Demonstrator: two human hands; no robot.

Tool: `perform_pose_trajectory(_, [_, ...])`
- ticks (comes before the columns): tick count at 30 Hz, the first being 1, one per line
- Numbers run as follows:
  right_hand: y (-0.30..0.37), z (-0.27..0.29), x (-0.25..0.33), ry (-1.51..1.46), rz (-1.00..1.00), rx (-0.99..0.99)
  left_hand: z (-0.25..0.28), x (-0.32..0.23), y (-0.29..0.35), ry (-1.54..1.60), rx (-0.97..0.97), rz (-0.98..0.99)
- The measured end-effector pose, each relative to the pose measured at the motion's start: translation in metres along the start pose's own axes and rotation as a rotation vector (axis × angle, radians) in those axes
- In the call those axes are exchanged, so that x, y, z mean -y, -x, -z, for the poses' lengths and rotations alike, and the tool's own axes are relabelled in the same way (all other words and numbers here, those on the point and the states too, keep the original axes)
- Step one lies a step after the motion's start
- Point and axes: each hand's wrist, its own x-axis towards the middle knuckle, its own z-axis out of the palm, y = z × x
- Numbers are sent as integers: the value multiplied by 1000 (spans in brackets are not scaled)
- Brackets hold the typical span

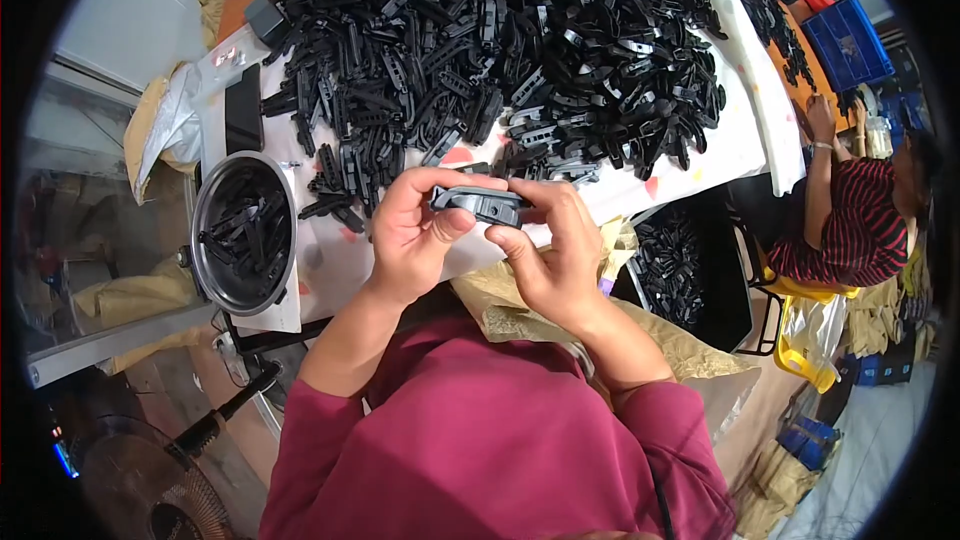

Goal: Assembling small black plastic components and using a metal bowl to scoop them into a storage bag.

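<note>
Between my two hands, above the near edge of the table, is a black plastic part (484, 205), long and narrow with a small dark hole in its side. My left hand (412, 230) grips its left end between thumb and fingers. At its right end, my right hand (553, 245) pinches it with thumb and forefinger. Beyond my hands lies a broad heap of similar black plastic parts (390, 70). To its right, another heap of curved, shinier black pieces (620, 80) runs into it.
A metal bowl (204, 275) of black parts stands at the left, near a dark phone-like slab (244, 108). Right of me is a black crate (735, 290) with small dark parts. Brown paper (500, 312) lies by my lap. A person in a striped top (850, 215) works at the far right.
</note>
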Motion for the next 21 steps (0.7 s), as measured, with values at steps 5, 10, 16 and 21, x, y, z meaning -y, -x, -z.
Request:
perform_pose_trajectory(5, [0,6,-18,135,-96,124,4,15,3,49,-21,153])
perform_pose_trajectory(10, [-18,39,-104,634,-175,133,60,38,3,-970,-243,209])
perform_pose_trajectory(16, [-57,50,-120,1075,81,251,37,37,-8,-1596,142,268])
perform_pose_trajectory(21, [-64,42,-122,1170,253,444,25,44,-12,-1561,161,100])
